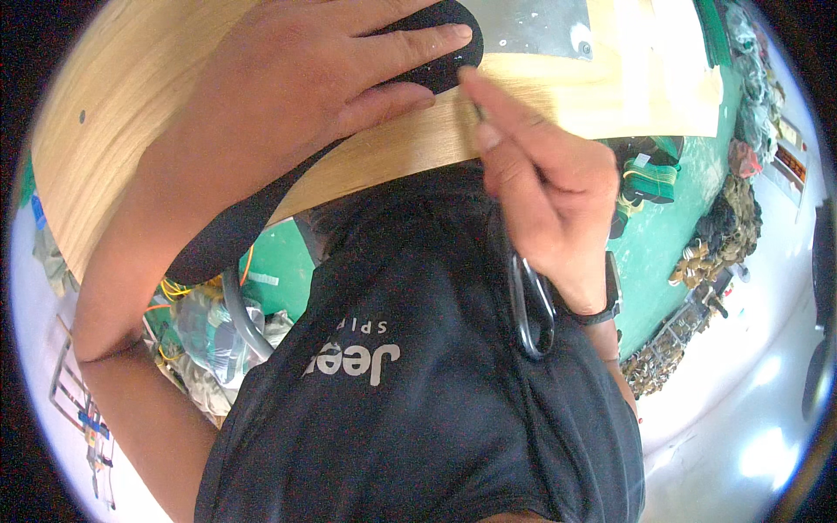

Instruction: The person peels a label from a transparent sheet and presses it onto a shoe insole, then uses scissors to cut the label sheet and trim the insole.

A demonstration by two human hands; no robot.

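Note:
My left hand [296,78] lies flat on a long black piece of fabric [449,74], fingers stretched and apart, pressing it against the wooden tabletop [384,166]. The rounded end of the fabric shows past the fingertips, with a few tiny pale specks on it. Its other end hangs over the near edge under my left wrist. My right hand [549,174] is closed just beside that rounded end. Thumb and forefinger pinch something thin and dark, too small to name. A tool with a glossy black loop handle [532,309] sticks out below the palm; its front part is hidden.
A grey metal plate [540,26] lies on the table beyond the fabric. At lower left are a clear plastic bag [218,336], a grey hose [240,314] and orange cords. Bundles of green and black straps [649,179] sit right of the table, with heaped material [732,218] farther along the green floor.

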